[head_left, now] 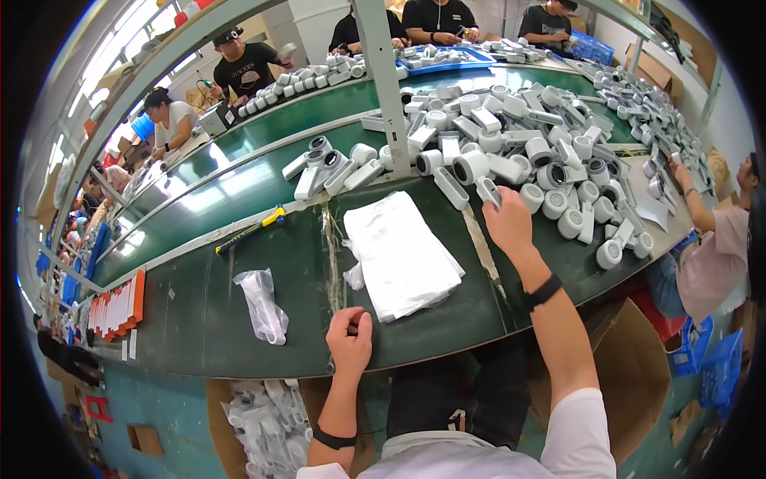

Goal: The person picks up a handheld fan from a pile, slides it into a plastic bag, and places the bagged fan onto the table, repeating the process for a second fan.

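My right hand [511, 219] reaches to the near edge of a big pile of grey-and-white handheld devices [550, 152] with round grille heads and flat handles. Its fingers close on one device [487, 191], partly hidden by the hand. My left hand [349, 342] rests at the table's front edge with its fingers curled in, and nothing shows in it. Just beyond it lies a stack of flat white plastic bags [399, 255]. A bagged device [262, 307] in clear plastic lies to the left of that hand.
A yellow-and-black tool [251, 230] lies by the conveyor [263, 172]. A metal post [381, 88] rises beyond the bags. Orange-and-white boxes [118, 307] stand far left. Below the table are a carton of bagged devices [267, 427] and an open carton [630, 383]. Several people work around.
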### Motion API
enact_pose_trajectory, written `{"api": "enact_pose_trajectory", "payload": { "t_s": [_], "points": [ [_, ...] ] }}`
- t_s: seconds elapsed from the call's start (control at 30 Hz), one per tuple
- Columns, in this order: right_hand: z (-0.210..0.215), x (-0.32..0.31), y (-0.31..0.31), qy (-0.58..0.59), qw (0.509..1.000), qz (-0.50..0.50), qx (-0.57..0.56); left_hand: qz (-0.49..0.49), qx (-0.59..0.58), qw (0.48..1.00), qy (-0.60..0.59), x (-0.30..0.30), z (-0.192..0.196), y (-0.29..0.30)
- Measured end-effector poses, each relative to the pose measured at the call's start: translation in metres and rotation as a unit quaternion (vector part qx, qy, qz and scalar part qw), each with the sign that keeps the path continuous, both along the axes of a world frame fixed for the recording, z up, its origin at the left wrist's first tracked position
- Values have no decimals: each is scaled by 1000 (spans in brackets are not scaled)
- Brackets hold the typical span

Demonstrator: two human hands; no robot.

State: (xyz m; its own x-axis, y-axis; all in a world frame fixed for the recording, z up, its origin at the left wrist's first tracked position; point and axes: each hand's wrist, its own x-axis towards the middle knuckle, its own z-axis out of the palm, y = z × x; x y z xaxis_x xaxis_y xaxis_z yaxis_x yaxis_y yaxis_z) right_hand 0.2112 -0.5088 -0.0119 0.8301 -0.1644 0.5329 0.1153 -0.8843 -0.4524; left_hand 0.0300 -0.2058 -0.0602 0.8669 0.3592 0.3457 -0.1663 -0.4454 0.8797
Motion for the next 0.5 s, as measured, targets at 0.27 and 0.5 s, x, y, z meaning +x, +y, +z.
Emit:
{"api": "enact_pose_trajectory", "payload": {
  "t_s": [0.27, 0.5],
  "points": [
    [31, -125, -2, 148, 772, 192, 588, -135, 337, 928, -86, 22, 74, -49],
    [7, -190, -6, 192, 722, 164, 644, -171, 393, 903, 29, 46, 68, -52]
  ]
}}
